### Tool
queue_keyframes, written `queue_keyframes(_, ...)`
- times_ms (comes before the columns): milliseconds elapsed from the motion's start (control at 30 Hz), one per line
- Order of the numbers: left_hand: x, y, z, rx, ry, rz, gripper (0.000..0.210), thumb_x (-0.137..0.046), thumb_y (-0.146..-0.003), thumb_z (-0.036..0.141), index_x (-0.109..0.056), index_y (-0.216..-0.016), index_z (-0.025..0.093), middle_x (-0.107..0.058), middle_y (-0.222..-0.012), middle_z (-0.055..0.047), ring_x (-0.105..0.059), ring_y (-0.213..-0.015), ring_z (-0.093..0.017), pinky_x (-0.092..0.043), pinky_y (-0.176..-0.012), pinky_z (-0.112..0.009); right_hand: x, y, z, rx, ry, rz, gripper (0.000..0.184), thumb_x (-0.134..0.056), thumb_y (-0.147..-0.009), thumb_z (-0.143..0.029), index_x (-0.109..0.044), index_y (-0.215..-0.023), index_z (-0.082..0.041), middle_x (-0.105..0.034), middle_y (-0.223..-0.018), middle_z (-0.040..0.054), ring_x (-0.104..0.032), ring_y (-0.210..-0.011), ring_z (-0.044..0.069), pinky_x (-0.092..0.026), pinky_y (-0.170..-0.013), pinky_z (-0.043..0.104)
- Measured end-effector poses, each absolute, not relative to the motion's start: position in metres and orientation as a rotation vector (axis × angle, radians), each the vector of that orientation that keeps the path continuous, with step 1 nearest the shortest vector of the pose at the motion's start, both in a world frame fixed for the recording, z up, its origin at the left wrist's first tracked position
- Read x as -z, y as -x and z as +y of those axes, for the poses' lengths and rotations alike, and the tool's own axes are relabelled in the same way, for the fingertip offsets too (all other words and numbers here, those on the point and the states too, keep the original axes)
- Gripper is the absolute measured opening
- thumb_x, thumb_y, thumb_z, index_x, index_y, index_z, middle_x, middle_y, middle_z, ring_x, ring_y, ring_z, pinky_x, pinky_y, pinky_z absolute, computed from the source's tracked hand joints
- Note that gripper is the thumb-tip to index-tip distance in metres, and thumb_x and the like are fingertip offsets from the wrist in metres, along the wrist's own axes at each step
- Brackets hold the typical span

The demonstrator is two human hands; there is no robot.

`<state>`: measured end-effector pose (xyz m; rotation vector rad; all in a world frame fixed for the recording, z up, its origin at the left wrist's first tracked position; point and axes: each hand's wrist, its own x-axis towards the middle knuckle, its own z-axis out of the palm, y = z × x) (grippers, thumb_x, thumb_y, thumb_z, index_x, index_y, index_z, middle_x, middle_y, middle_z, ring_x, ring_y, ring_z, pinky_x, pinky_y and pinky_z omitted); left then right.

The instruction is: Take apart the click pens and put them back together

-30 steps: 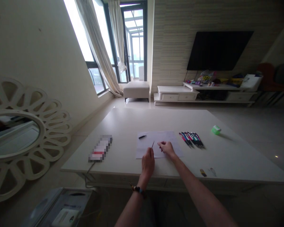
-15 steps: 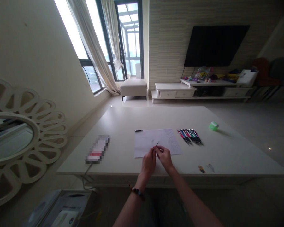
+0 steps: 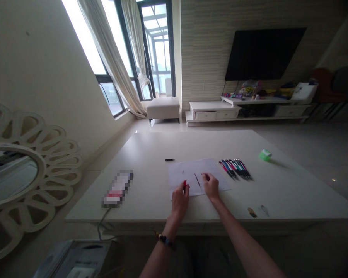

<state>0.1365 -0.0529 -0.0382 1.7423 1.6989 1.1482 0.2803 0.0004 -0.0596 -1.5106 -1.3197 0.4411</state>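
Note:
A white sheet of paper (image 3: 191,168) lies under both hands. My left hand (image 3: 179,197) is closed around a short red pen part (image 3: 185,184), mostly hidden by the fingers. My right hand (image 3: 211,186) hovers over the sheet's right side, thumb and fingers pinched; a small dark bit shows there, too hidden to name. Between the hands is a thin dark pen refill (image 3: 197,180), resting on the paper. A tiny grey piece (image 3: 183,172) sits on the sheet, too small to name. Beyond the paper's far left corner lies a short black pen part (image 3: 169,159).
Right of the paper, several pens (image 3: 236,170) lie in a row on the white table (image 3: 139,173). A green container (image 3: 265,155) stands farther right. Near the front edge are a small brown-and-black item (image 3: 252,212) and a clear piece (image 3: 263,210). A blurred-out phone-like device (image 3: 118,188) with a cable lies left.
My hands have moved apart, the right one to the right. The thin refill that was at the fingertips now lies on the paper. The red pen part shows in my left hand.

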Motion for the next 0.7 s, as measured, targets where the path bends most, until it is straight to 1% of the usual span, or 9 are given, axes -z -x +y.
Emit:
queue_keyframes(67,0.036,-0.139,-0.044,-1.113,-1.848,1.816,0.030,-0.040,-0.087,0.034,-0.061,-0.102,0.018,-0.064,-0.083,-0.006,-0.058,-0.077,-0.016,-0.042,-0.073,-0.028,0.061,-0.282,-0.002,-0.430,1.495,-1.319,0.039,-0.040,-0.082,-0.040,-0.067,-0.084,-0.012,-0.069,-0.080,0.0124,-0.062,-0.073,0.020,-0.045,-0.069,0.028)
queue_keyframes(167,0.034,-0.147,-0.031,-1.017,-1.978,1.975,0.027,-0.042,-0.086,0.035,-0.064,-0.091,0.020,-0.061,-0.083,-0.006,-0.055,-0.083,-0.018,-0.041,-0.077,-0.029,0.059,-0.283,-0.002,-0.463,1.484,-1.361,0.036,-0.041,-0.082,-0.039,-0.066,-0.082,-0.013,-0.069,-0.080,0.0117,-0.061,-0.072,0.019,-0.045,-0.070,0.027)
queue_keyframes(233,0.034,-0.150,-0.024,-0.922,-2.035,2.044,0.029,-0.043,-0.086,0.039,-0.064,-0.094,0.020,-0.060,-0.086,-0.007,-0.054,-0.085,-0.020,-0.040,-0.077,-0.030,0.058,-0.282,0.000,-0.477,1.505,-1.330,0.035,-0.041,-0.082,-0.038,-0.066,-0.082,-0.013,-0.069,-0.079,0.0113,-0.062,-0.072,0.019,-0.045,-0.070,0.027)
queue_keyframes(300,0.033,-0.146,-0.016,-0.851,-2.079,2.075,0.035,-0.042,-0.086,0.041,-0.061,-0.105,0.019,-0.060,-0.090,-0.008,-0.053,-0.087,-0.021,-0.040,-0.077,-0.031,0.058,-0.283,0.000,-0.492,1.518,-1.284,0.034,-0.042,-0.081,-0.038,-0.066,-0.082,-0.013,-0.069,-0.080,0.0109,-0.062,-0.072,0.019,-0.045,-0.070,0.027)
queue_keyframes(400,0.027,-0.122,0.007,-0.822,-2.151,2.100,0.036,-0.039,-0.088,0.035,-0.054,-0.117,0.019,-0.059,-0.101,-0.009,-0.051,-0.093,-0.022,-0.039,-0.081,-0.033,0.059,-0.284,0.001,-0.522,1.506,-1.240,0.034,-0.042,-0.081,-0.039,-0.065,-0.082,-0.013,-0.069,-0.080,0.0106,-0.062,-0.073,0.019,-0.044,-0.070,0.026)
queue_keyframes(500,0.019,-0.087,0.043,-0.782,-2.188,2.196,0.036,-0.039,-0.087,0.022,-0.051,-0.120,0.020,-0.056,-0.113,-0.009,-0.048,-0.101,-0.022,-0.037,-0.085,-0.033,0.058,-0.285,0.000,-0.538,1.498,-1.234,0.033,-0.043,-0.082,-0.038,-0.065,-0.081,-0.014,-0.069,-0.079,0.0102,-0.062,-0.072,0.019,-0.044,-0.069,0.026)
queue_keyframes(567,0.014,-0.066,0.070,-0.715,-2.201,2.258,0.038,-0.040,-0.085,0.018,-0.049,-0.122,0.019,-0.053,-0.119,-0.010,-0.045,-0.106,-0.023,-0.036,-0.086,-0.034,0.056,-0.284,0.000,-0.543,1.506,-1.250,0.032,-0.043,-0.082,-0.037,-0.065,-0.080,-0.014,-0.069,-0.078,0.0098,-0.061,-0.071,0.019,-0.044,-0.067,0.026)
queue_keyframes(633,0.011,-0.053,0.094,-0.606,-2.247,2.259,0.039,-0.039,-0.084,0.015,-0.049,-0.122,0.020,-0.052,-0.121,-0.011,-0.043,-0.109,-0.024,-0.036,-0.085,-0.035,0.054,-0.284,0.000,-0.550,1.516,-1.268,0.032,-0.042,-0.082,-0.037,-0.065,-0.078,-0.014,-0.068,-0.076,0.0097,-0.061,-0.070,0.018,-0.043,-0.066,0.025)
queue_keyframes(700,0.011,-0.047,0.112,-0.494,-2.264,2.233,0.033,-0.040,-0.083,0.015,-0.056,-0.112,0.021,-0.054,-0.114,-0.010,-0.044,-0.105,-0.025,-0.036,-0.084,-0.035,0.053,-0.283,0.000,-0.558,1.530,-1.277,0.033,-0.041,-0.082,-0.037,-0.065,-0.077,-0.014,-0.068,-0.075,0.0099,-0.061,-0.069,0.018,-0.043,-0.066,0.025)
